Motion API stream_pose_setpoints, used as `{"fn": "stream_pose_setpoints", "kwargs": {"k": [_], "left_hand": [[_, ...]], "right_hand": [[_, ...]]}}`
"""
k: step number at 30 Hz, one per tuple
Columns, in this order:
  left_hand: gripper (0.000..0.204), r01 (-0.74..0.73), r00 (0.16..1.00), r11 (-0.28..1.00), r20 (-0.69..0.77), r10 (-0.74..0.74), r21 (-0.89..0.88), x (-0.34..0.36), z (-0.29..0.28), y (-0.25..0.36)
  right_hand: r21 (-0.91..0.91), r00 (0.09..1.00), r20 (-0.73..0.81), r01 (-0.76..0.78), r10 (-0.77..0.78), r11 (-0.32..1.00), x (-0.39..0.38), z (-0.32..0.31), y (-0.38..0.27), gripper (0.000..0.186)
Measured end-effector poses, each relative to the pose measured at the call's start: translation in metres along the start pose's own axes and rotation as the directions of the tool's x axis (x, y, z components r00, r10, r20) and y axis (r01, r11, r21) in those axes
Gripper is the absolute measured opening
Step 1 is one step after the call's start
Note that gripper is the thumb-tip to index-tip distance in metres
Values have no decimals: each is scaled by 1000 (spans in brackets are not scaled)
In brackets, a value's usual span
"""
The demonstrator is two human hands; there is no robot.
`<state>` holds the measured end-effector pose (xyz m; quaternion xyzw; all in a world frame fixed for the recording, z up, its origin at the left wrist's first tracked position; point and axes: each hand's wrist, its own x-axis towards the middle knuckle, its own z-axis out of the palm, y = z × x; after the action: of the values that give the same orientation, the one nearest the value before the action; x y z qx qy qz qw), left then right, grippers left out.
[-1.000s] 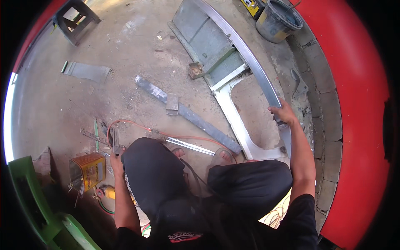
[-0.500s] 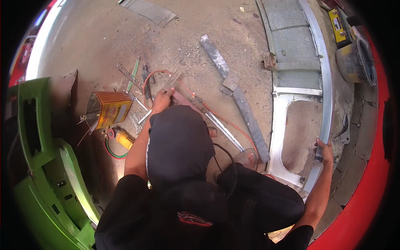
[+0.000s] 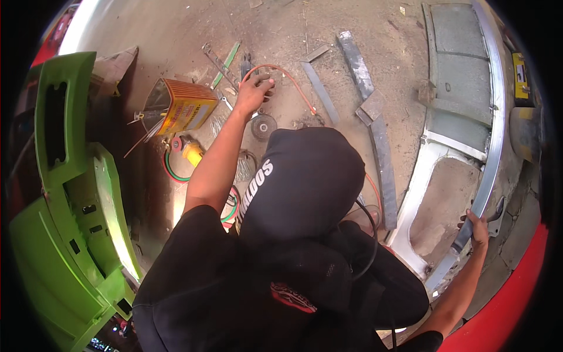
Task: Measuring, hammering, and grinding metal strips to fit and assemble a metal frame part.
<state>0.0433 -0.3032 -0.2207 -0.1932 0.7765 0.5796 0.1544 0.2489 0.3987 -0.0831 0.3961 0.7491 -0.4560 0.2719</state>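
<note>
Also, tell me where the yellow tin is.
In the head view, the tin is on the left, between the green panel and the left hand, just above the yellow power tool.

Single view: head-worn left fisheye of a side-by-side pair, facing steeply down; wearer's torso (image 3: pixel 234 287) near lens, floor (image 3: pixel 381 56) farther off; corners dark.

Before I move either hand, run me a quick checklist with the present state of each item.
1. Right hand gripping the metal strip along the grey panel's edge: ok.
2. Left hand clear of the orange hose: cannot tell; they overlap in this view.
3. Floor near the left hand uncluttered: not ok; a round disc and other items lie close by.
4. Steel square out of both hands: ok.
5. Yellow grinder out of both hands: ok.
6. Grinder switched off: cannot tell.
</note>
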Motion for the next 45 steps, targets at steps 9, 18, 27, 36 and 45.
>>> {"fn": "stream_pose_setpoints", "kwargs": {"k": [9, 18, 27, 36, 45], "left_hand": [[31, 122, 981, 846, -190, -24, 520, -164, -88, -138], [42, -60, 962, 756, 239, -130, 652, -233, -27, -158], [54, -52, 996, 737, 89, -12, 674, -224, 13, -159], [38, -261, 962, 613, 150, 228, 746, -209, 5, -211], [38, -254, 967, 635, 181, 179, 729, -206, 3, -187]], "right_hand": [[-35, 967, -238, 90, -96, 995, 33, -17, 44, 51], [11, 959, -281, 55, -50, 998, -1, 22, 5, 26], [-72, 924, -351, 134, -151, 988, -22, 45, -6, 33], [-174, 855, -465, 166, -229, 971, -45, 76, -28, 39], [-249, 859, -451, 141, -244, 958, -61, 89, -35, 44]]}}
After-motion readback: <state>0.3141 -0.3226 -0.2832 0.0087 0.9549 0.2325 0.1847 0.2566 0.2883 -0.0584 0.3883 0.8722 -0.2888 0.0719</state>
